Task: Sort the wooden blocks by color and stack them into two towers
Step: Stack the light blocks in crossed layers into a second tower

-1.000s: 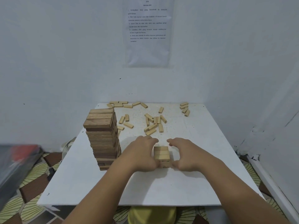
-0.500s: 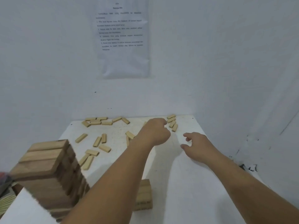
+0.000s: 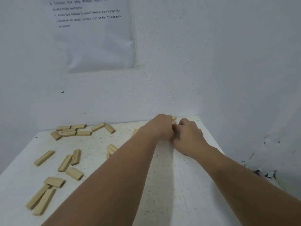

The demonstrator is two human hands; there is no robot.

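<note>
1. Head view: the left hand [image 3: 160, 127] and right hand [image 3: 189, 136] touch at the table's [image 3: 179, 193] far right corner. Their fingers curl over pale blocks [image 3: 174, 118], but I cannot tell whether either hand grips one.
2. Loose blocks [image 3: 74, 173] lie scattered on the table's left side.
3. The wall sheet [image 3: 97, 43] reads "struktur tegak dan kemas".

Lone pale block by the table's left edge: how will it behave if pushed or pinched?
The pale block looks like rigid wood, so likely won't flex. Lying flat with square edges, it should slide on the white table, not roll. Slim, probably light; an off-centre push may spin it.
</note>
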